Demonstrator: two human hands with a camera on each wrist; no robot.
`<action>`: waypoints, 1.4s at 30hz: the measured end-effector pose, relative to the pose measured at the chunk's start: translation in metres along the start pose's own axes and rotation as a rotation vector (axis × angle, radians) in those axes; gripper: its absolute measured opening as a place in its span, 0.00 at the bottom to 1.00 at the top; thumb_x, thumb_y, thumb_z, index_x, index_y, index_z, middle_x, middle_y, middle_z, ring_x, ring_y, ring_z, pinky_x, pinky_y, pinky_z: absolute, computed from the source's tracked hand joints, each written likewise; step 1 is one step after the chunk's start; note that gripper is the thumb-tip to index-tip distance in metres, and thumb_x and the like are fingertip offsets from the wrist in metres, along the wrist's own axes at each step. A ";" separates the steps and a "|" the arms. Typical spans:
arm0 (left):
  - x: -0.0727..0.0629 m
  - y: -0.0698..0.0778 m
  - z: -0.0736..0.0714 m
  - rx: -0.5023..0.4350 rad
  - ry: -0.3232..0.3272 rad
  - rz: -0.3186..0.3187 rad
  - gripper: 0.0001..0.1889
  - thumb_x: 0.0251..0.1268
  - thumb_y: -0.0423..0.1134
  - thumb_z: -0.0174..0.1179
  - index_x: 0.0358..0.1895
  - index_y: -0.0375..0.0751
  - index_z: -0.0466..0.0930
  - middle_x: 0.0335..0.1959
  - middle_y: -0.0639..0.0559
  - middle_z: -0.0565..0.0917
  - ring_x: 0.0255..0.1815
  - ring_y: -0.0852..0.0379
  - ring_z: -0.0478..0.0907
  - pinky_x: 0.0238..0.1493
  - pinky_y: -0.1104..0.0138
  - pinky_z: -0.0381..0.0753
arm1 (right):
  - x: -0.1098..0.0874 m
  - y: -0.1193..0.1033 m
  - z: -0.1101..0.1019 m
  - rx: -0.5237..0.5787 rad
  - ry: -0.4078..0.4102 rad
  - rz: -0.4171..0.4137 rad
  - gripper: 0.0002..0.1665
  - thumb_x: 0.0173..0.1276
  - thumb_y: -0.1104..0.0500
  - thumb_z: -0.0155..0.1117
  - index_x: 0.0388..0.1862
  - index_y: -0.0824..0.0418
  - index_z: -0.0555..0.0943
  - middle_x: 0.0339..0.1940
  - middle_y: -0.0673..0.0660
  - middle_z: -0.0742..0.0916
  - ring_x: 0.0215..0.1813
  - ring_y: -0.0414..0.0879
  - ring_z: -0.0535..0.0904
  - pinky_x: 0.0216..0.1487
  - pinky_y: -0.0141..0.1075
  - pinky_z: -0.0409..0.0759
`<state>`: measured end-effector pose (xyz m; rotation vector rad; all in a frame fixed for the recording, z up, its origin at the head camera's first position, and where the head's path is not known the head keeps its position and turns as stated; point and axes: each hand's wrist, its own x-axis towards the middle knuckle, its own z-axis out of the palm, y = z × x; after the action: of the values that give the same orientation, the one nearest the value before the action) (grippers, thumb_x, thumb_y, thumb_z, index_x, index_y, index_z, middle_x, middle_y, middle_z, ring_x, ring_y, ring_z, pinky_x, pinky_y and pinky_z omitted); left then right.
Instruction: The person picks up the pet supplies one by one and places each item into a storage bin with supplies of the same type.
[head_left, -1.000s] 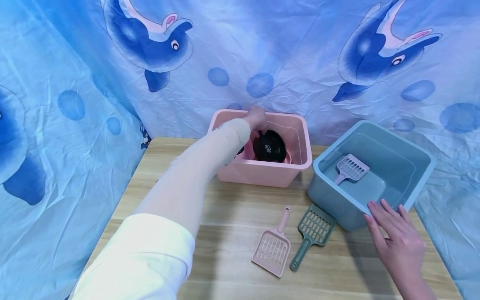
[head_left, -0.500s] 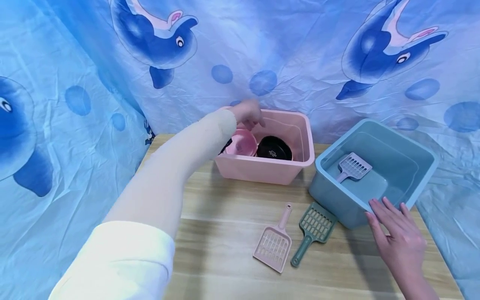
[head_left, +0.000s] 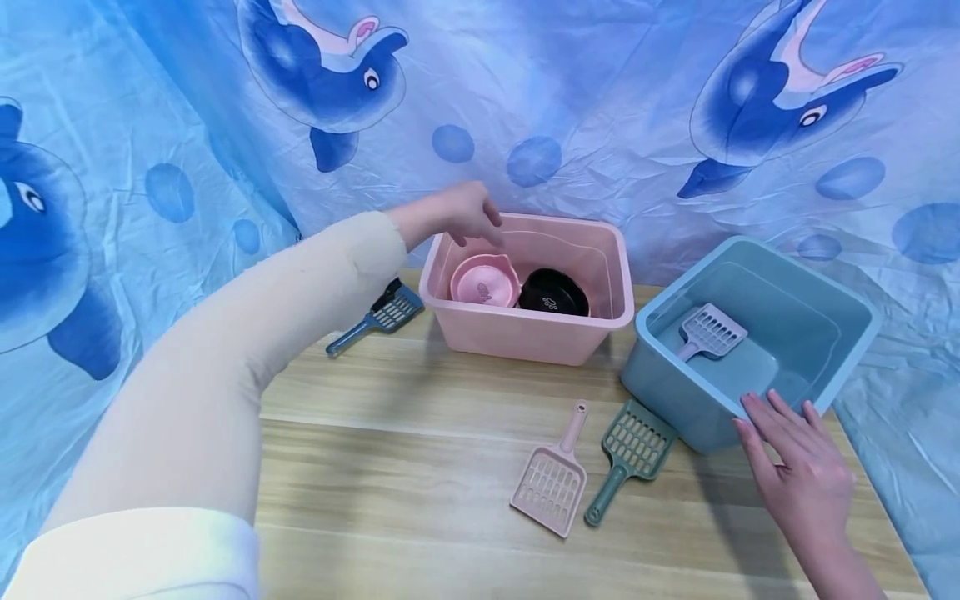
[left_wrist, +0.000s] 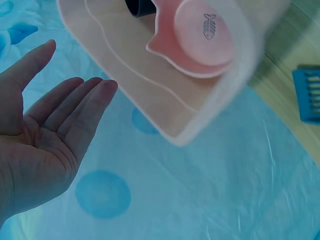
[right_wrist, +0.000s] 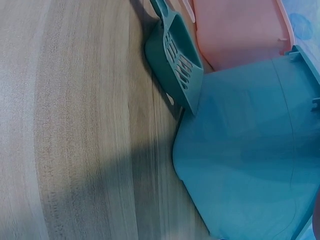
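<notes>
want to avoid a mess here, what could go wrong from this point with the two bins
The left hand hangs close to the rim of the pink rectangular plastic bin, so a low sweep might knock it.
The right hand rests on the near rim of the blue rectangular plastic bin; pressing hard might tip it, perhaps onto the green slotted plastic scoop beside it.

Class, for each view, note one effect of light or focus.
Head: the white sleeve is nearly washed out by brightness; left wrist: the near rim of the pink bin looks soft; right wrist: a broad shadow darkens the wooden table.
</notes>
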<state>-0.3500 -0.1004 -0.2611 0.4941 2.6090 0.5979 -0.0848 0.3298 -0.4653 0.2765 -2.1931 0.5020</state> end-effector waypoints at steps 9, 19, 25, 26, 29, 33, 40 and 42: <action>-0.035 -0.032 -0.011 0.023 0.052 0.095 0.28 0.74 0.46 0.69 0.71 0.35 0.80 0.64 0.40 0.87 0.63 0.47 0.84 0.62 0.55 0.87 | -0.001 0.001 -0.001 0.008 0.002 -0.007 0.35 0.80 0.32 0.59 0.60 0.60 0.90 0.50 0.68 0.91 0.72 0.20 0.68 0.83 0.46 0.67; -0.071 -0.063 0.005 0.072 0.189 0.254 0.28 0.73 0.48 0.70 0.69 0.34 0.82 0.64 0.39 0.86 0.66 0.43 0.84 0.70 0.50 0.82 | -0.001 0.003 -0.006 -0.023 -0.074 -0.008 0.35 0.82 0.34 0.57 0.62 0.62 0.88 0.53 0.67 0.90 0.74 0.19 0.63 0.85 0.45 0.64; -0.082 -0.081 0.019 0.128 0.284 0.244 0.30 0.71 0.50 0.72 0.69 0.37 0.82 0.66 0.40 0.85 0.70 0.41 0.80 0.72 0.47 0.80 | -0.001 0.004 -0.004 -0.013 -0.044 -0.015 0.35 0.81 0.33 0.58 0.61 0.61 0.89 0.53 0.67 0.90 0.74 0.20 0.66 0.84 0.47 0.66; -0.084 -0.084 0.021 0.127 0.296 0.239 0.30 0.71 0.50 0.72 0.69 0.37 0.82 0.66 0.40 0.85 0.70 0.41 0.80 0.72 0.46 0.80 | -0.001 0.003 -0.004 -0.019 -0.057 -0.015 0.35 0.81 0.33 0.57 0.62 0.61 0.88 0.54 0.67 0.90 0.74 0.19 0.65 0.84 0.47 0.65; -0.088 -0.091 0.024 0.116 0.314 0.225 0.31 0.70 0.51 0.73 0.69 0.36 0.82 0.66 0.39 0.85 0.70 0.40 0.80 0.72 0.46 0.80 | 0.000 0.002 -0.006 -0.030 -0.083 -0.014 0.35 0.82 0.34 0.57 0.63 0.62 0.88 0.54 0.67 0.90 0.75 0.18 0.63 0.84 0.48 0.65; -0.094 -0.105 0.028 0.095 0.318 0.194 0.31 0.71 0.51 0.72 0.70 0.37 0.82 0.67 0.39 0.84 0.71 0.40 0.79 0.72 0.45 0.79 | 0.001 0.001 -0.008 -0.033 -0.101 -0.012 0.35 0.83 0.34 0.56 0.64 0.62 0.87 0.55 0.68 0.89 0.75 0.18 0.61 0.85 0.47 0.63; -0.109 -0.142 0.035 0.033 0.332 0.125 0.30 0.73 0.51 0.71 0.71 0.38 0.81 0.68 0.38 0.83 0.70 0.38 0.79 0.72 0.43 0.78 | 0.002 0.000 -0.009 -0.034 -0.106 -0.011 0.35 0.83 0.34 0.56 0.65 0.61 0.87 0.55 0.68 0.89 0.75 0.17 0.61 0.85 0.47 0.63; -0.113 -0.155 0.039 0.024 0.343 0.108 0.31 0.73 0.51 0.71 0.72 0.38 0.80 0.68 0.37 0.83 0.70 0.37 0.78 0.72 0.42 0.78 | 0.002 0.000 -0.009 -0.038 -0.113 -0.013 0.35 0.83 0.34 0.56 0.65 0.61 0.86 0.55 0.68 0.89 0.75 0.17 0.60 0.85 0.47 0.63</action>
<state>-0.2735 -0.2663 -0.3317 0.5886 2.9283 0.7449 -0.0798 0.3333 -0.4584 0.3050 -2.3062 0.4468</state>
